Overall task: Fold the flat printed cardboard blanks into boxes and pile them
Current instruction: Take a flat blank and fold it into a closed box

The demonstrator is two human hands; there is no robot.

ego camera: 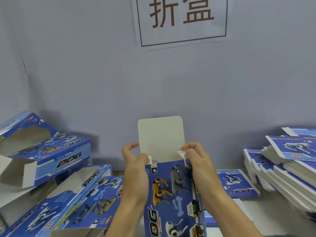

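Left hand (135, 165) and right hand (196, 161) each grip the box (172, 194) by its side flaps

body: 2 bare forearms seen entering from the bottom edge | left hand (135, 165): no glove, ring or watch seen | right hand (196, 159): likewise uncovered | sleeves: none seen in view
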